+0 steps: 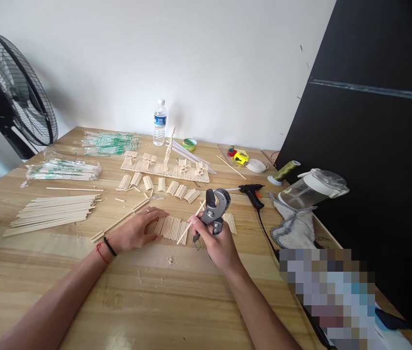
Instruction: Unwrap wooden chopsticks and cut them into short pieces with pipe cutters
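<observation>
A row of short cut wooden sticks (171, 227) lies side by side on the table in front of me. My left hand (143, 227) rests at the left end of this row, thumb and fingers apart, touching the edge sticks. My right hand (216, 241) is closed around grey-and-black pruning shears (211, 212), and a thin wooden stick (190, 224) is pinched in the same fingers, slanting over the row's right end. More short sticks (229, 223) lie partly hidden behind that hand. Small joined stick panels (172, 188) line up farther back.
A stick model with a tower (169, 153) stands behind the panels. Long sticks (52, 211) and wrapped bundles (63, 169) lie left. A glue gun (252, 194), thread spool (286, 171), plastic cup (313, 187) and cloth (293, 223) are right; a water bottle (159, 124) stands behind.
</observation>
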{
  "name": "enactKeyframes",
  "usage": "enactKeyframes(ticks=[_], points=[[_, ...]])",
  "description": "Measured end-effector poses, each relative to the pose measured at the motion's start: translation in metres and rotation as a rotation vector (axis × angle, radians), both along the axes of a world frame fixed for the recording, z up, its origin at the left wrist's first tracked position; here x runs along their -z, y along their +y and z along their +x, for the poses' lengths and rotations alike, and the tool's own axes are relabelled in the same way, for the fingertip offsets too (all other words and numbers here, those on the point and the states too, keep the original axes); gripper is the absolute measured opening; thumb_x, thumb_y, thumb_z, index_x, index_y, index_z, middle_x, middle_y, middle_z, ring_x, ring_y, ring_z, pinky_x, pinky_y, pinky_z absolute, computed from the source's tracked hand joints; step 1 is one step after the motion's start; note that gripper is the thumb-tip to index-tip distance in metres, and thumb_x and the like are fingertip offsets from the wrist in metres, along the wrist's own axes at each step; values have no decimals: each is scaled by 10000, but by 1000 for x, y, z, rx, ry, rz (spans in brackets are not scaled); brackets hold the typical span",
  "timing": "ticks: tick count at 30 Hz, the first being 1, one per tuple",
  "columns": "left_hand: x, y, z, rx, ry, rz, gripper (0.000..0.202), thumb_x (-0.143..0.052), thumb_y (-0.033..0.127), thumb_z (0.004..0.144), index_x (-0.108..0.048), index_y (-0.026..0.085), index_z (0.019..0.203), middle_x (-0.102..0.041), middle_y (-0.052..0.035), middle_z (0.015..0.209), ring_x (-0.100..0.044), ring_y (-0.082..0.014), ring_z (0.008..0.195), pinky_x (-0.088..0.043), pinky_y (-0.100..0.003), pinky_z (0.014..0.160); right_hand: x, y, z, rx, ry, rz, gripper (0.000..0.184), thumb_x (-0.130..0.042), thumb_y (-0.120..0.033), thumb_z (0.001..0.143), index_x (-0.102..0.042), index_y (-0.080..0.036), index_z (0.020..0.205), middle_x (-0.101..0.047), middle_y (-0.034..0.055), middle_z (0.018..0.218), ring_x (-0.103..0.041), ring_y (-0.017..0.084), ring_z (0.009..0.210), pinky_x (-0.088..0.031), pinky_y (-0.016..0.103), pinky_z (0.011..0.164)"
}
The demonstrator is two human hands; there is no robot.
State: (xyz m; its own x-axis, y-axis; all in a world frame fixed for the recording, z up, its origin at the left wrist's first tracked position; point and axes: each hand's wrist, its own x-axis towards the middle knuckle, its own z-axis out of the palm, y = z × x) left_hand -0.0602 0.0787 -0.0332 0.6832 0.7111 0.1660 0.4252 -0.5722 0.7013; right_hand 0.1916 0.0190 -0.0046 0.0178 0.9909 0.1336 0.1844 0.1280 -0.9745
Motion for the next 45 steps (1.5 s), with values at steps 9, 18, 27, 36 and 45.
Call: enactKeyframes(ticks=[9,18,27,36,45], points=[[-1,-1,1,6,-10,-5,591,-730,136,840,-567,218,1402,-584,-125,1432,-569,-285,1325,-455,-476,1161,0,1,0,0,-6,-3,343,-647,-476,947,-613,-199,746,-602,6,665,-578,183,673,-427,298,638],[1,-2,3,1,-28,1,599,-735,161,856,-567,235,1426,-559,-135,1467,-558,-297,1345,-454,-492,1166,1,0,0,-5,-2,3,330,-641,-467,953,-599,-204,756,-594,9,673,-571,188,689,-411,298,628],[0,-4,7,37,-10,45,554,-679,158,909,-549,230,1443,-589,-127,1442,-544,-285,1352,-446,-490,1174,3,0,-1,-10,1,5,312,-646,-458,954,-618,-201,780,-585,-4,666,-560,176,671,-408,299,643],[-9,2,-3,-63,-82,191,286,-539,230,1021,-620,201,1294,-630,-139,1294,-624,-247,1196,-548,-420,1011,0,0,0,1,0,-4,348,-638,-470,946,-596,-204,726,-586,4,653,-571,185,674,-401,298,632],[-8,0,0,-59,12,304,268,-519,230,1006,-664,191,1229,-657,-134,1220,-657,-239,1116,-545,-392,989,-3,0,2,11,-2,3,357,-636,-462,948,-600,-202,705,-609,19,662,-596,197,693,-411,300,630]])
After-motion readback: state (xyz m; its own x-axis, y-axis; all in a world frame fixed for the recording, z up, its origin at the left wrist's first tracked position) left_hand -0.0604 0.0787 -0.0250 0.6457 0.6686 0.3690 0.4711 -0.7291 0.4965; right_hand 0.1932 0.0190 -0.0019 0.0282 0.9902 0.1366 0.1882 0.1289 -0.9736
